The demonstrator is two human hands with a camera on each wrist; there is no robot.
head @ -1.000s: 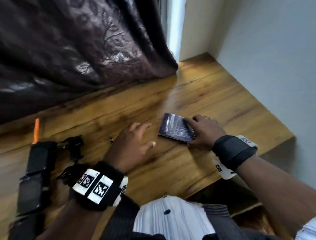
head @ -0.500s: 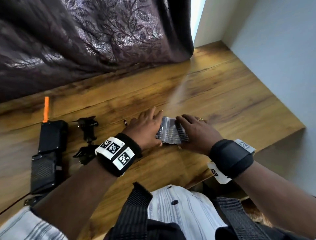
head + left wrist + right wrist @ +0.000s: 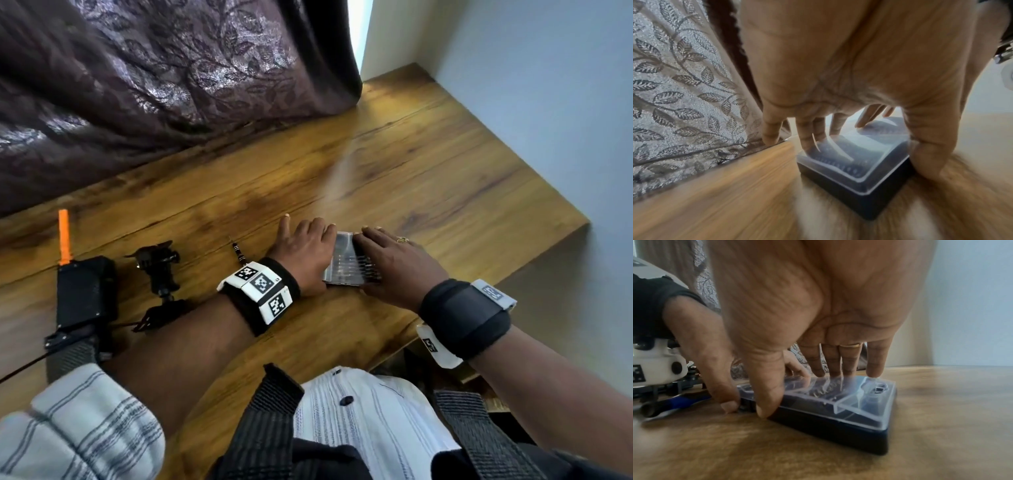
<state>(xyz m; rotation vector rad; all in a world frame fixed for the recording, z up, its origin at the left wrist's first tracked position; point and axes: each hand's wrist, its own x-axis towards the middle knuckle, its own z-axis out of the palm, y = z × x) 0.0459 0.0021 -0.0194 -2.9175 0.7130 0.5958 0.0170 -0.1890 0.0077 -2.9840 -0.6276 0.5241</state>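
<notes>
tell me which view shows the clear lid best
Right wrist view: the clear lid shows nearly whole, ridges included. Left wrist view shows one corner under fingers; head view a strip between left hand and right hand.

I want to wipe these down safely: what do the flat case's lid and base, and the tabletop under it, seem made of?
Clear case lid: glossy see-through plastic, by its highlights and moulded ridges. Dark case base: opaque smooth plastic, probably. Brown tabletop: wood or wood-look laminate; grain and soft sheen show.
</notes>
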